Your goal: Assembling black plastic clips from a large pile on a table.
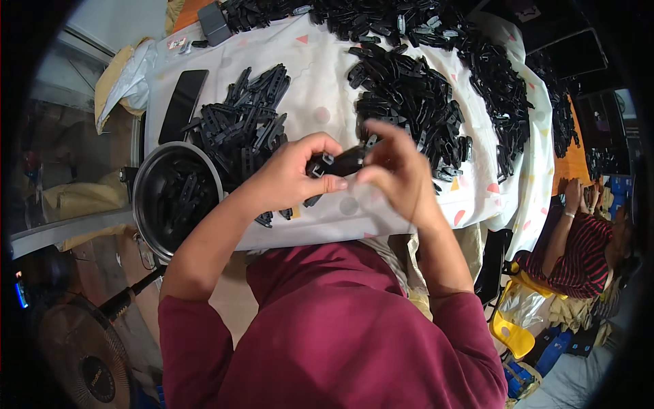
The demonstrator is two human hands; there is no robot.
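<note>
In front of my body, above the table's near edge, my left hand [294,174] is closed on a small black plastic part [346,162] with light metallic bits, thumb below and fingers above. At the part's other end is my right hand [402,170], its thumb and index finger curled around that end and somewhat blurred. Fingers hide much of the part, so its exact kind does not show. Beyond my left hand lies a pile of long slotted black plastic pieces [238,126]. A larger heap of black clip-like parts [409,95] lies beyond my right hand.
A metal bowl [142,198] holding black pieces stands at the table's left, near a black phone [184,102]. More black parts [497,88] line the far and right sides of the patterned cloth [320,88]. A fan [85,347] stands lower left; another person [579,245] sits at right.
</note>
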